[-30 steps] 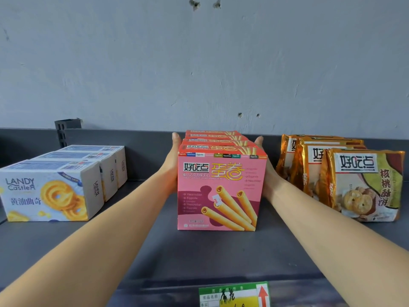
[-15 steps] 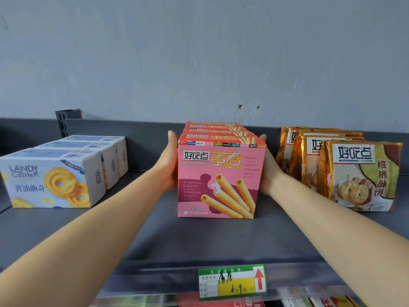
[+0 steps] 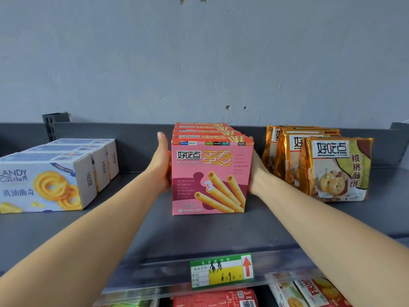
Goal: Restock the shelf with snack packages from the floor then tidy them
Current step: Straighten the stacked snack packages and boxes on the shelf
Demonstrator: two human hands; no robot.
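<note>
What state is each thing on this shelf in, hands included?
pink egg-roll boxes: upright, lined up front to back, pressed from both sides.
left hand: flat against the row's left side, fingers straight.
right hand: against the row's right side, mostly hidden.
white cookie boxes: upright, lined up, untouched.
gold cookie bags: standing, overlapping, untouched.
price tag: on the shelf edge.

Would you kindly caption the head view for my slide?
Left hand and right hand flank the pink egg-roll boxes on the shelf.

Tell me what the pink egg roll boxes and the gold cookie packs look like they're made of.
The pink egg roll boxes: likely printed cardboard, matte, crisp folded edges. The gold cookie packs: probably metallised plastic film, glossy, crinkled reflective edges.
</note>
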